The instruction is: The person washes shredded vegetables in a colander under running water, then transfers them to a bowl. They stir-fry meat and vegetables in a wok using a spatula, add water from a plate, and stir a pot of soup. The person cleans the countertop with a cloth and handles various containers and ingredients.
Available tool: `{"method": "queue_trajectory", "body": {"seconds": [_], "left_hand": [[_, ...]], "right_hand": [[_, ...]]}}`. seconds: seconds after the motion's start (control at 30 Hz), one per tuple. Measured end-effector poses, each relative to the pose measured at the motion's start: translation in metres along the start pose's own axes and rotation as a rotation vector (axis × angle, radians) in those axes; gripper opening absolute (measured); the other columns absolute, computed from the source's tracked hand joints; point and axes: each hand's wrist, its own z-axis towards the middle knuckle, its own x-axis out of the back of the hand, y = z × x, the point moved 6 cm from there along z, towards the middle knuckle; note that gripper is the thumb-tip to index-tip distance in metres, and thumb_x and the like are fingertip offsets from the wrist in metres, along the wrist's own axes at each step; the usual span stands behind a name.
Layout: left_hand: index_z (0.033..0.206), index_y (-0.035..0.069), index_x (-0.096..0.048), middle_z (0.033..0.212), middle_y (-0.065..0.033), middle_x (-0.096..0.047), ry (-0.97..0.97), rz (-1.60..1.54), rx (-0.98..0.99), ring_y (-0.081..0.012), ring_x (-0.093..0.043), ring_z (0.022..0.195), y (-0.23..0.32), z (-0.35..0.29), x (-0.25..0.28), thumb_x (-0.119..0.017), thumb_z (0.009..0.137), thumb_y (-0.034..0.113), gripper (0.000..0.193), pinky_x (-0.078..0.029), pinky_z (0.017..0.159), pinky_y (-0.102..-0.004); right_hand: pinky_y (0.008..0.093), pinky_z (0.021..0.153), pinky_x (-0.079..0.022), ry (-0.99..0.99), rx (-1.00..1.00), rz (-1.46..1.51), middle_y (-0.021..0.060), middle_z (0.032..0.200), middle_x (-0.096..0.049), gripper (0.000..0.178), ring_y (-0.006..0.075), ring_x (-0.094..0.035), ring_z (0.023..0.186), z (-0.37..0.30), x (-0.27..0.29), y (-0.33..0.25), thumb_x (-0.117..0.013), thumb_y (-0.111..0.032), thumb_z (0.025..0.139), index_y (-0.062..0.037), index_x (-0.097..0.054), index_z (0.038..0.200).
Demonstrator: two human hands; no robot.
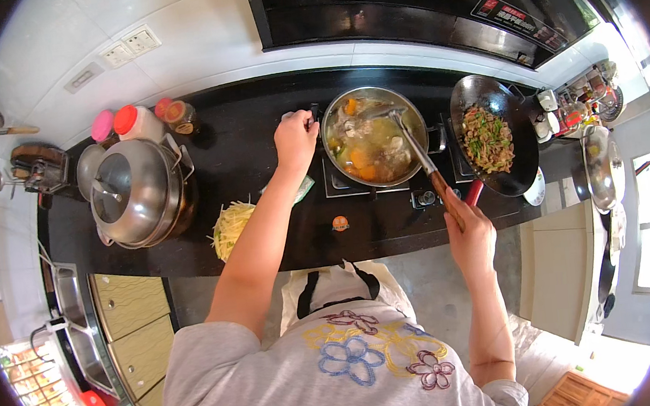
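Observation:
A steel pot point(329, 156) holds broth with orange chunks and pale pieces, bones perhaps. My left hand point(296, 140) is closed at the pot's left side, its fingers round the dark side handle. My right hand point(471, 240) grips the wooden handle of a long metal spatula point(415, 145), whose grey head lies in the broth near the pot's far right; its exact shape is partly hidden. Close to my right hand, the red handle point(475, 192) of a black wok point(520, 174) points toward me. Stir-fried meat with green pieces point(487, 138) fills the wok's middle.
Shredded pale vegetable point(232, 228) lies by my left forearm. A lidded steel pot point(138, 192) stands at the left, jars point(140, 124) behind it. Seasoning containers point(549, 114) are right of the wok. A dark range hood point(402, 18) overhangs the back of the black counter point(243, 152).

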Motion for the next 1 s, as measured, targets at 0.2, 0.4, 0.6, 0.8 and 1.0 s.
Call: {"method": "queue_trajectory", "body": {"seconds": [0.2, 0.4, 0.6, 0.8, 1.0], "left_hand": [[0.087, 0.003, -0.067, 0.078, -0.012, -0.063, 0.006, -0.074, 0.011, -0.0296, -0.062, 0.073, 0.004, 0.0, -0.003, -0.075, 0.073, 0.007, 0.017, -0.051, 0.065, -0.0384], [0.088, 0.004, -0.067, 0.079, -0.0117, -0.065, 0.006, -0.034, 0.026, -0.0274, -0.064, 0.072, -0.002, 0.0, -0.003, -0.076, 0.073, 0.009, 0.019, -0.052, 0.066, -0.0365], [0.092, 0.003, -0.068, 0.081, -0.011, -0.067, -0.004, -0.009, 0.019, -0.0248, -0.066, 0.073, 0.0, 0.0, -0.002, -0.077, 0.074, 0.011, 0.021, -0.053, 0.067, -0.0346], [0.088, 0.003, -0.067, 0.079, -0.0117, -0.063, 0.001, -0.06, 0.021, -0.0286, -0.063, 0.073, 0.001, 0.0, -0.003, -0.076, 0.072, 0.008, 0.019, -0.052, 0.065, -0.0381], [0.092, 0.004, -0.068, 0.079, -0.0109, -0.067, 0.002, 0.003, 0.007, -0.0228, -0.067, 0.07, 0.001, 0.001, -0.003, -0.077, 0.074, 0.011, 0.021, -0.054, 0.067, -0.0333]], "right_hand": [[0.0414, 0.058, -0.052, -0.049, 0.009, -0.195, 0.0102, 0.078, -0.059, 0.047, 0.0304, -0.062, 0.064, 0.012, -0.022, 0.001, -0.066, -0.01, 0.082, -0.0211, -0.061, 0.128], [0.0419, 0.059, -0.052, -0.082, -0.009, -0.142, 0.0102, 0.079, -0.06, 0.047, 0.0309, -0.062, 0.065, -0.006, 0.003, 0.002, -0.067, -0.01, 0.082, -0.0206, -0.061, 0.127], [0.0407, 0.059, -0.052, -0.077, -0.03, -0.134, 0.0086, 0.079, -0.06, 0.047, 0.0292, -0.063, 0.065, -0.007, 0.019, 0.0, -0.068, -0.009, 0.081, -0.022, -0.063, 0.126], [0.0397, 0.055, -0.051, -0.016, 0.076, -0.101, 0.0074, 0.077, -0.058, 0.046, 0.0277, -0.061, 0.061, 0.014, -0.018, -0.015, -0.067, -0.012, 0.082, -0.0231, -0.061, 0.127], [0.0412, 0.053, -0.051, -0.076, 0.092, -0.158, 0.0093, 0.077, -0.057, 0.045, 0.0302, -0.06, 0.06, 0.017, -0.043, -0.017, -0.066, -0.014, 0.084, -0.0219, -0.06, 0.128]]}}
